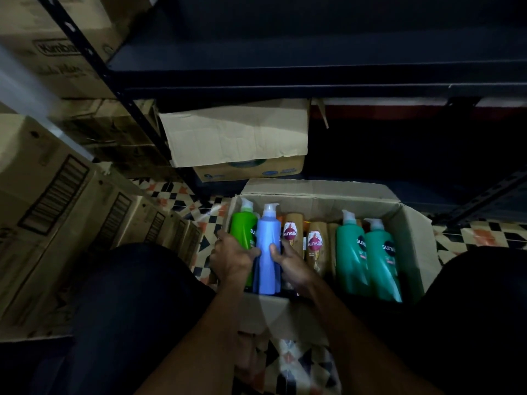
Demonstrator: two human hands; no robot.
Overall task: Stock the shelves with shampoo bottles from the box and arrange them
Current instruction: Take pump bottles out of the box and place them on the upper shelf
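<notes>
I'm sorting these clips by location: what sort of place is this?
Probably a shop stockroom: dark metal shelving, stacked cardboard cartons on the left, and an open box of shampoo bottles on a tiled floor.

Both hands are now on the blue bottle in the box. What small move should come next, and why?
Probably lift the blue pump bottle straight up out of the cardboard box. The left hand and right hand already grip its sides, and it stands tight between the green bottle and the brown Sunsilk bottles, so a sideways pull could tip them. The dark shelf above looks free.
</notes>
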